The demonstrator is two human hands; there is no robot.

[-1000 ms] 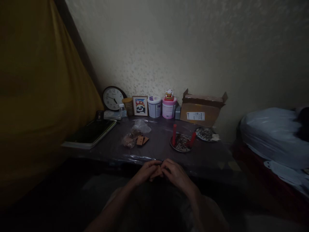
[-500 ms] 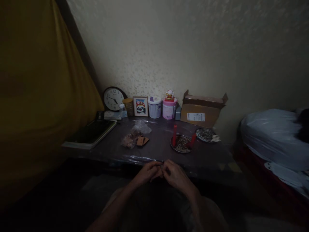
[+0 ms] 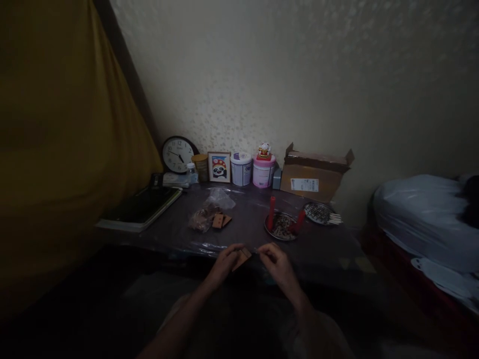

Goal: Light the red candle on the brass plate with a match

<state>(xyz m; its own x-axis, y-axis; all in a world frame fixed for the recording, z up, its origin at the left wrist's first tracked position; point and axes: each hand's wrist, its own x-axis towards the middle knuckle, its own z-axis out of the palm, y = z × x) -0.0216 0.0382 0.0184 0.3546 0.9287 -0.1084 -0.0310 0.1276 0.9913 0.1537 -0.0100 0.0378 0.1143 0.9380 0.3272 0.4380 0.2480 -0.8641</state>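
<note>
My left hand [image 3: 226,262] is closed around a small brown matchbox [image 3: 242,257], held at a tilt just off the table's front edge. My right hand [image 3: 275,258] is pinched, with a tiny pale match-like stick [image 3: 256,250] at the fingertips, close to the matchbox but apart from it. Beyond the right hand, a round metal plate [image 3: 281,238] with dark and pale bits bears an upright red candle [image 3: 271,213] and a leaning red candle [image 3: 299,222]. Similar brown boxes [image 3: 218,221] lie beside a clear plastic bag [image 3: 202,218] on the table.
A second plate [image 3: 317,213] with several white sticks [image 3: 336,218] lies at the right. Along the wall stand a clock [image 3: 178,155], a framed panda picture [image 3: 219,167], tubs [image 3: 264,172] and a cardboard box [image 3: 305,183]. A large book [image 3: 140,212] lies left, near the yellow curtain [image 3: 75,124].
My hands have moved apart from each other. The matchbox now shows in my left hand, and the small stick at my right fingertips is visible. The view has tilted slightly.
</note>
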